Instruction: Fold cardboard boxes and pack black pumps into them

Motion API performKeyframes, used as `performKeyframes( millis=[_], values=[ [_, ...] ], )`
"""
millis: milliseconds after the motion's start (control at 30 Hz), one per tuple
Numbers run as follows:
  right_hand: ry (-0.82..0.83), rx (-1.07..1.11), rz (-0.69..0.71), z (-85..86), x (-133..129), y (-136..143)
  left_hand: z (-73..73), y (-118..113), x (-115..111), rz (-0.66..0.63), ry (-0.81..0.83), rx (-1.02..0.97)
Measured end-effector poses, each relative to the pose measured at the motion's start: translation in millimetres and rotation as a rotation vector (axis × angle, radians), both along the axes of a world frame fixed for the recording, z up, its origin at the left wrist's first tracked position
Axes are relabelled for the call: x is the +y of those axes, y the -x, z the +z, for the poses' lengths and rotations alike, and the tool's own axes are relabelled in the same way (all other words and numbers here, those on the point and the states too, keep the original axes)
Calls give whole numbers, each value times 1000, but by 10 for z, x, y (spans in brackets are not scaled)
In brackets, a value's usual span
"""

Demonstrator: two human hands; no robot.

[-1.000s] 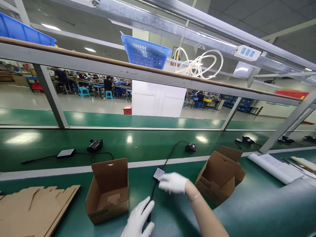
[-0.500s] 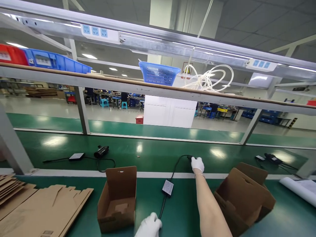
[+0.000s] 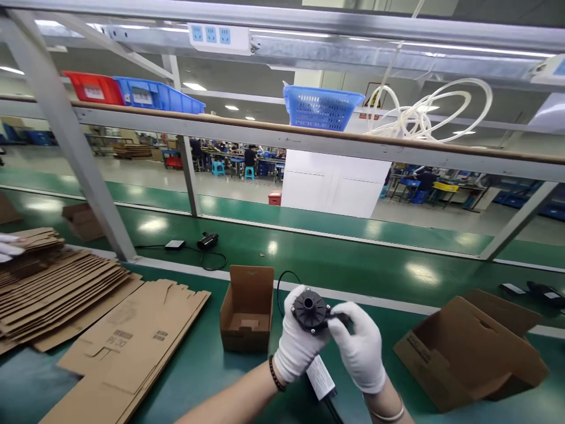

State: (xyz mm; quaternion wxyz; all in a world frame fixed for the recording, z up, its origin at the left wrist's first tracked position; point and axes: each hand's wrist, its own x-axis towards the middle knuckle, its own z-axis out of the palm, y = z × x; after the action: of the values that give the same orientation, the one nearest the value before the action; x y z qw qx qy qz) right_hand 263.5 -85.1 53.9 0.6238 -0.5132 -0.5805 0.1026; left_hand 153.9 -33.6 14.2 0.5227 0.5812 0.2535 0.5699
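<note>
My left hand (image 3: 296, 347), in a white glove, is wrapped round a small black pump (image 3: 310, 311) with a ribbed round face, a central port and screws on its rim. Pinched against the pump's right side are the fingers of my right hand (image 3: 361, 347), also gloved; the exact part between them is partly hidden. A cable loops up behind my left hand. Under my hands lies a black adapter (image 3: 321, 378) with a white label and a thick cord. An open cardboard box (image 3: 246, 335) stands upright just left of them. To the right, another open box (image 3: 468, 359) sits tilted.
Flattened cardboard boxes (image 3: 132, 335) lie stacked at left, where another person's gloved hand (image 3: 9, 247) shows. Another black pump (image 3: 207, 241) with its cable rests on the green belt (image 3: 335, 253). Overhead, a shelf carries a blue basket (image 3: 324, 109) and coiled tubing.
My right hand has come back from the belt, and the pump is now in both hands near me. My left hand has moved from the cord onto the pump. The view has shifted left.
</note>
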Motion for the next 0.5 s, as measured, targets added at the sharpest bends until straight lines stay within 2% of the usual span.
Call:
performKeyframes(
  millis=[67, 100, 167, 233, 300, 367, 433, 500],
  values=[
    [-81, -100, 60, -127, 12, 127, 163, 126, -86, -162, 172, -205],
    [-25, -155, 149, -190, 32, 164, 239, 221, -120, -256, 257, -305],
    [205, -324, 352, -268, 56, 178, 371, 449, -138, -388, 373, -473],
    [357, -512, 416, -231, 31, 96, 458, 699, -83, -418, 391, -538],
    [323, -614, 366, -62, -22, -61, 475, 943, 9, -394, 372, -477],
    [149, -652, 332, 199, -62, -212, 427, 1136, 85, -392, 362, -317],
    [-44, -656, 336, 478, -57, -266, 350, 1240, 113, -443, 340, -111],
    [-149, -630, 345, 696, 6, -184, 291, 1248, 92, -472, 236, 93]
  ],
)
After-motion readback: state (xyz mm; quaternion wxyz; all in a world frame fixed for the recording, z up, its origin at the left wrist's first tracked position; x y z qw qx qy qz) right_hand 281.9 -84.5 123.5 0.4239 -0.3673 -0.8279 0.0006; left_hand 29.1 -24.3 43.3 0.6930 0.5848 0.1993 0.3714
